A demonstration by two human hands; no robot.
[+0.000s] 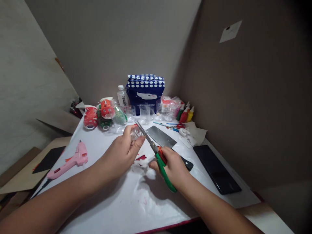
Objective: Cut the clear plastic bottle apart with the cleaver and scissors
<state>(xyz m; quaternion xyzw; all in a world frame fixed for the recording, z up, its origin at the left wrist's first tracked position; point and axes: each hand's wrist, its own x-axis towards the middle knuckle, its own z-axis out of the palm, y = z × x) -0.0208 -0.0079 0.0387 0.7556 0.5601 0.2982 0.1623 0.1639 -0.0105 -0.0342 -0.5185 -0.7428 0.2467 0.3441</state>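
Observation:
My left hand (124, 150) is closed around a small clear plastic piece (136, 132), held above the white table cover (117, 208). My right hand (173, 167) grips a pair of scissors (156, 151) with green and red handles. The blades point up and left and meet the clear piece. Small red scraps (140, 158) lie on the cover just below my hands.
A pink glue gun (70, 161) lies at the left. A cleaver (162, 136) and a black phone (216, 169) lie at the right. At the back stand painted bottle figures (101, 115), clear cups (145, 113), a blue dotted bag (145, 91) and paint bottles (185, 113).

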